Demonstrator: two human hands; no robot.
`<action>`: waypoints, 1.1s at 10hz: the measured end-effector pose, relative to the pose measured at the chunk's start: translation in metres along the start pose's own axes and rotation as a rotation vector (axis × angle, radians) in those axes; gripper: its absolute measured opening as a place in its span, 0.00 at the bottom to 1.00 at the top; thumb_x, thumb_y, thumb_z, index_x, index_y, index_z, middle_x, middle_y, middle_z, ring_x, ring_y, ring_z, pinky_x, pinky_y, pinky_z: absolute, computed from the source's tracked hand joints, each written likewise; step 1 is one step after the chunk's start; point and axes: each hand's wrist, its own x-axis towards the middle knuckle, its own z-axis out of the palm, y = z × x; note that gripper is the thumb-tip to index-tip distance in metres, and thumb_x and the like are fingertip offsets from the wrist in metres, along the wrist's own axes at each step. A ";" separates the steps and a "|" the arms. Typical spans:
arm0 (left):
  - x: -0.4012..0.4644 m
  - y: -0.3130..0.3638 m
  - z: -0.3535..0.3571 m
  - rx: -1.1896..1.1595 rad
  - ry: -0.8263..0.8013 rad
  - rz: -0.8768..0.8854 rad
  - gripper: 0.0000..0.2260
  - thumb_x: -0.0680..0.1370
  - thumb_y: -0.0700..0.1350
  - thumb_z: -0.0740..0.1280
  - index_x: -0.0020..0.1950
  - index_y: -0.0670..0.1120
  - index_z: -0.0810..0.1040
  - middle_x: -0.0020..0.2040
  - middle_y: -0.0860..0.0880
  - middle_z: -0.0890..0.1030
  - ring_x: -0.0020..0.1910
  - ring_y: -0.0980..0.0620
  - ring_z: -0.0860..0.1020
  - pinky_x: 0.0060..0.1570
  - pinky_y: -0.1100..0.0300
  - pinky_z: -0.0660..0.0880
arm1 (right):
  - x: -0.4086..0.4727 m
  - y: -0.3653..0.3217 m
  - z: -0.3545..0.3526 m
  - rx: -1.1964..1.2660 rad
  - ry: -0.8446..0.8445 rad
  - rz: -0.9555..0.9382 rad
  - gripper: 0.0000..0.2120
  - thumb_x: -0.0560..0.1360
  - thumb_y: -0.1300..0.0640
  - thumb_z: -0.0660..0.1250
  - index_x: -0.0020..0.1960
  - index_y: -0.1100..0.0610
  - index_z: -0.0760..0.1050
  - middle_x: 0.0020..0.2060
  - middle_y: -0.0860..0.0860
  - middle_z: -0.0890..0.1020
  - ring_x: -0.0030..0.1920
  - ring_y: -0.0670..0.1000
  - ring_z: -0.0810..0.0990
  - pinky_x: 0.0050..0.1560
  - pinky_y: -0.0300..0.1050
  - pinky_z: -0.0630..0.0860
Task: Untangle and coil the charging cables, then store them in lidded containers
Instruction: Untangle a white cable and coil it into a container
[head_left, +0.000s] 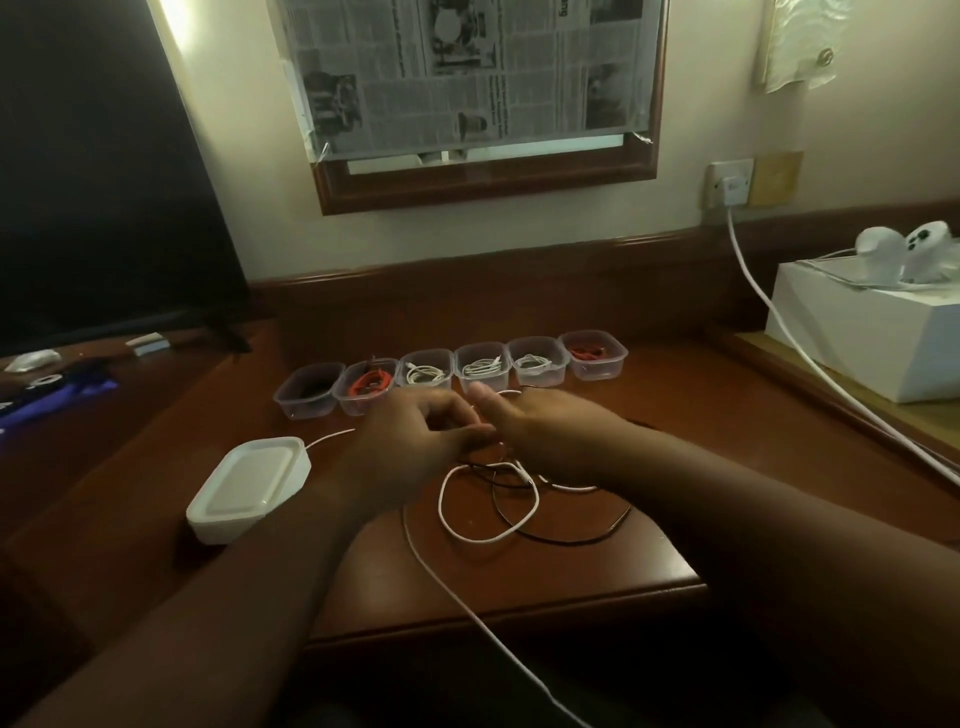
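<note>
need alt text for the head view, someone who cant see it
Two hands, left and right, meet over tangled white cable and black cable on a wooden desk. Behind them stand six open tubs holding coiled cables; a stack of lids sits to the left.

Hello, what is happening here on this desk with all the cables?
A person is sorting charging cables. Both hands, the left hand and the right hand, meet over a tangle of a white cable and a black cable on the wooden desk. Behind them stands a row of six open containers, most with a coiled cable inside. A stack of lids waits at the left.
</note>
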 end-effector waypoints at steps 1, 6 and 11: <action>-0.003 0.003 0.009 -0.569 0.119 -0.093 0.09 0.69 0.46 0.74 0.43 0.42 0.80 0.26 0.52 0.76 0.22 0.60 0.72 0.24 0.69 0.67 | -0.002 -0.002 -0.009 0.975 -0.445 0.039 0.31 0.80 0.33 0.48 0.36 0.56 0.71 0.27 0.53 0.68 0.24 0.51 0.62 0.28 0.44 0.55; -0.011 -0.004 0.012 0.223 0.098 0.179 0.01 0.77 0.42 0.72 0.47 0.47 0.83 0.36 0.57 0.80 0.39 0.64 0.79 0.36 0.68 0.73 | 0.002 0.002 -0.002 -0.141 0.108 -0.095 0.27 0.82 0.39 0.47 0.42 0.56 0.75 0.33 0.51 0.74 0.33 0.46 0.69 0.33 0.40 0.62; -0.024 0.017 0.047 -0.729 0.019 -0.441 0.06 0.75 0.47 0.68 0.50 0.49 0.82 0.31 0.48 0.73 0.24 0.55 0.64 0.30 0.60 0.59 | 0.002 -0.022 -0.007 1.334 0.311 0.013 0.16 0.84 0.51 0.53 0.41 0.56 0.68 0.33 0.52 0.69 0.33 0.49 0.68 0.38 0.46 0.68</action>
